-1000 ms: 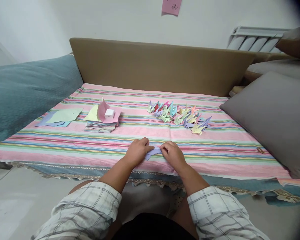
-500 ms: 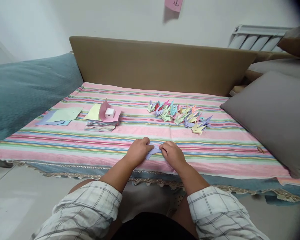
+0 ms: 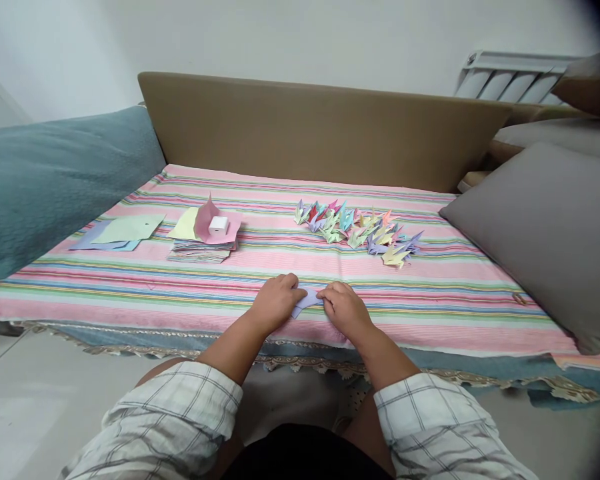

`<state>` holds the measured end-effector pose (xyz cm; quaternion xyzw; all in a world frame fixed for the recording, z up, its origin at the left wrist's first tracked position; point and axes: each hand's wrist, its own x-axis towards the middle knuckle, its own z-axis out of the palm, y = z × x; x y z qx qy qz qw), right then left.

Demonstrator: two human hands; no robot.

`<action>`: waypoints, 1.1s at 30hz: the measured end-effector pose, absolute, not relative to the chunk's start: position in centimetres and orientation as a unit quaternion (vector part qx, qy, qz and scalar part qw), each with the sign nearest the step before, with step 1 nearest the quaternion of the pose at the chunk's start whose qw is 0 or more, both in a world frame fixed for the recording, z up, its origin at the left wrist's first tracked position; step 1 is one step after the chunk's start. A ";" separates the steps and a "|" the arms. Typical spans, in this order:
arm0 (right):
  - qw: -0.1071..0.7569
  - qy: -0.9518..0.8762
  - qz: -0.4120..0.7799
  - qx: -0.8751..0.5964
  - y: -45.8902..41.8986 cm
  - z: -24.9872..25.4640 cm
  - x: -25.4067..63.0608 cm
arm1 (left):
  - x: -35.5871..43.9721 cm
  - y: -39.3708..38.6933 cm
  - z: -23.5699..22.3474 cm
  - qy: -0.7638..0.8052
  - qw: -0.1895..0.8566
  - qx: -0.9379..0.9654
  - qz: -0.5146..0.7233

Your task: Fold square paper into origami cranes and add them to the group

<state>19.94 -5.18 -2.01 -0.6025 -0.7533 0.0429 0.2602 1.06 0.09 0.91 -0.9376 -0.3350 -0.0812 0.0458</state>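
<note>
A small folded lilac paper [image 3: 306, 301] lies on the striped pink cloth [image 3: 130, 287] near its front edge. My left hand [image 3: 276, 303] pinches its left side and my right hand [image 3: 347, 309] pinches its right side, both pressing it against the cloth. Most of the paper is hidden under my fingers. Further back, to the right, sits a cluster of several folded paper cranes [image 3: 359, 230] in pastel colours.
A stack of coloured paper squares [image 3: 200, 251] with a pink sheet and a small white box [image 3: 218, 225] on top lies at the left. Loose pastel sheets [image 3: 117, 233] lie further left. A grey cushion [image 3: 545, 233] borders the right, a teal blanket [image 3: 45, 180] the left.
Both hands stay on the lilac paper with only slight finger shifts. The camera has tilted down a little, so the pink note on the wall has left the view.
</note>
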 end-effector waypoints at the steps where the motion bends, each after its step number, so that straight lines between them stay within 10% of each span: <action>1: 0.262 -0.753 0.044 -0.602 -5.2 -2.0 20.0 | 1.1 0.0 1.0 -0.335 0.044 -0.937 -0.087; 33: 0.287 -0.712 0.111 -0.631 -5.0 -1.5 21.5 | 2.3 -2.1 -0.6 -0.319 0.116 -0.927 -0.156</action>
